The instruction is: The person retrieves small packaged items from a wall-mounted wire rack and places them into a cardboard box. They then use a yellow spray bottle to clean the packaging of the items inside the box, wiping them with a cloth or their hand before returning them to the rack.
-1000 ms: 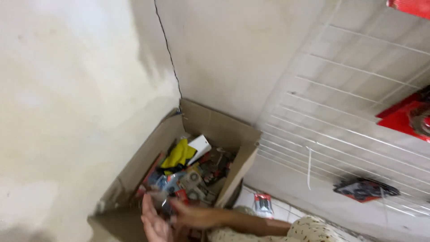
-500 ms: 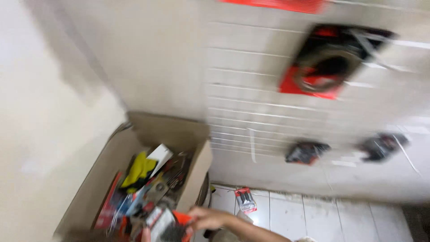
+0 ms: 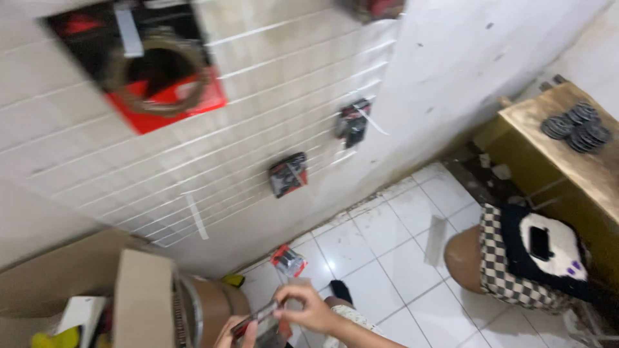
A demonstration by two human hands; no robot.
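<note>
on the back wall a white wire display grid [image 3: 213,154] of thin horizontal rods carries a large red-and-black card with a ring-shaped part [image 3: 151,71] and two smaller dark blister packs [image 3: 288,174]. below it the floor of glossy white square tiles [image 3: 387,251] runs to a worn wooden bench [image 3: 567,161] topped with a stack of grey round discs [image 3: 577,129], with a black-and-white checked cloth bundle [image 3: 522,258] in front. at lower left sits an open brown cardboard box [image 3: 138,296], its flaps stiff and matte, beside a rounded brown drum [image 3: 213,309]. at the bottom edge the right hand [image 3: 309,309] pinches a small flat clear-plastic packet with red and dark contents [image 3: 261,319] between thumb and curled fingers; the left hand [image 3: 229,332], only partly in view, supports the packet's lower end, and how far it is closed cannot be told. a small red-backed pack [image 3: 288,260] lies flat on the tiles nearby.
</note>
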